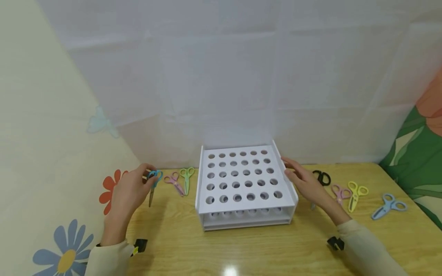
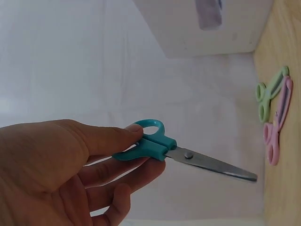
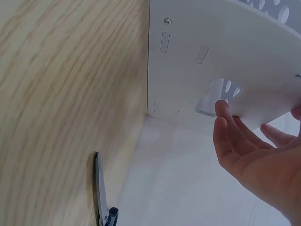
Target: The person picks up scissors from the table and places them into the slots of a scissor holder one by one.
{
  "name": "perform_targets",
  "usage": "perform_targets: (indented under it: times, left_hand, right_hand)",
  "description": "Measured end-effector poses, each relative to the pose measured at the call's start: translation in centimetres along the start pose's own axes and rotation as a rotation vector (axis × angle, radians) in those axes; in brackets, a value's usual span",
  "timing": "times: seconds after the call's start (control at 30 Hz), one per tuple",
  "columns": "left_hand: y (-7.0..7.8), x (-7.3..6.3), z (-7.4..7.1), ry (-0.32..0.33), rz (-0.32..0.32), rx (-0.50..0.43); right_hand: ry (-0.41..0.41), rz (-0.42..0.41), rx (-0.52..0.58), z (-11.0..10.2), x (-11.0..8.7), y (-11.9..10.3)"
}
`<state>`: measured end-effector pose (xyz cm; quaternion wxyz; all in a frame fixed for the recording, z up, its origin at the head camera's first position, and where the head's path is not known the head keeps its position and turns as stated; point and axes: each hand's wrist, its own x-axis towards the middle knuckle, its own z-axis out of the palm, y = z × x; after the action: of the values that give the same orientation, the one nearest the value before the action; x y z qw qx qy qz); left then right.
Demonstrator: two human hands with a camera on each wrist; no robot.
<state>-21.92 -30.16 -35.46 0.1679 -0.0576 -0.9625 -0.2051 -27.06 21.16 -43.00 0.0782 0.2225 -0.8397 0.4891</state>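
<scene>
In my left hand point(image 1: 128, 191) I hold teal-handled scissors point(image 2: 157, 145), thumb on one side of the handle and fingers on the other. The metal blades are together, pointing down at the table in the head view. A white rack point(image 1: 243, 206) with rows of round holes stands mid-table. My right hand point(image 1: 308, 184) is at the rack's right side panel point(image 3: 183, 75), its fingertips by the oval cutout in the right wrist view. Whether every fingertip touches the panel, I cannot tell. Pink scissors point(image 1: 175, 184) and green scissors point(image 1: 187, 179) lie between my left hand and the rack.
Right of the rack lie black-handled scissors point(image 1: 324, 178), pink scissors point(image 1: 338, 194) partly behind my forearm, yellow scissors point(image 1: 354, 194) and light blue scissors point(image 1: 388, 206). A white sheet point(image 1: 221, 76) hangs behind the wooden table point(image 1: 248, 249). A flower-printed wall point(image 1: 51, 172) borders the left.
</scene>
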Motion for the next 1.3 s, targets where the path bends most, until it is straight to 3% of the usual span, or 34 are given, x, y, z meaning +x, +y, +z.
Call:
perform_targets:
  times: [0.4,0.73,0.9,1.07,1.3]
  left_hand:
    - [3.9,-0.2,-1.0,0.186,0.153,-0.049]
    - [6.8,-2.1,-2.9,0.279,0.282,-0.110]
    - [7.7,-2.3,-3.0,0.317,0.325,-0.210]
    - [8.2,-2.3,-2.3,0.354,0.360,-0.364]
    - [9.1,-2.2,-0.8,0.313,0.281,-0.581]
  right_hand:
    - [0.016,0.000,-0.002,-0.3,-0.2,0.4]
    - [-0.007,-0.013,0.038,0.0,0.1,-0.2]
    - [-0.006,-0.007,0.030,-0.2,0.2,-0.2]
    - [-0.015,-0.011,0.046,-0.3,0.3,0.0]
    - [-0.018,-0.012,0.048,-0.3,0.2,0.1]
